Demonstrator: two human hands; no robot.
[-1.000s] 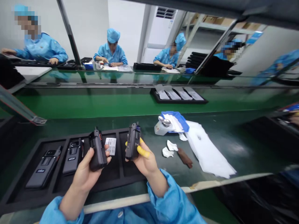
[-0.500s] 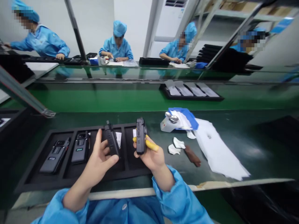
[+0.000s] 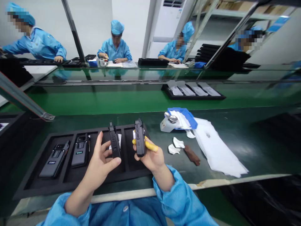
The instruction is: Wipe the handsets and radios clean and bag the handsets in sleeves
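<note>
My left hand (image 3: 101, 164) grips a black handheld radio (image 3: 114, 145) by its lower end, held upright and edge-on to me. My right hand (image 3: 150, 156), with yellow finger cots on two fingers, grips a second black radio (image 3: 140, 142), also upright and side-on. Both are held just above a black foam tray (image 3: 35, 185) with slots. Two more radios (image 3: 54, 159) (image 3: 80, 151) lie face up in its left slots. A white label card shows in the slot behind the left radio.
To the right on the dark green bench lie a white bottle with a metal cap (image 3: 167, 123), a blue tray of wipes (image 3: 185, 117), crumpled wipes (image 3: 176, 146), a brown strip (image 3: 192, 155) and white sheets (image 3: 216, 150). A tray of bagged items (image 3: 192, 91) rides the green belt. Several workers sit beyond.
Both radios have been turned from face-on to edge-on, and my hands have brought them closer together. My view has shifted slightly.
</note>
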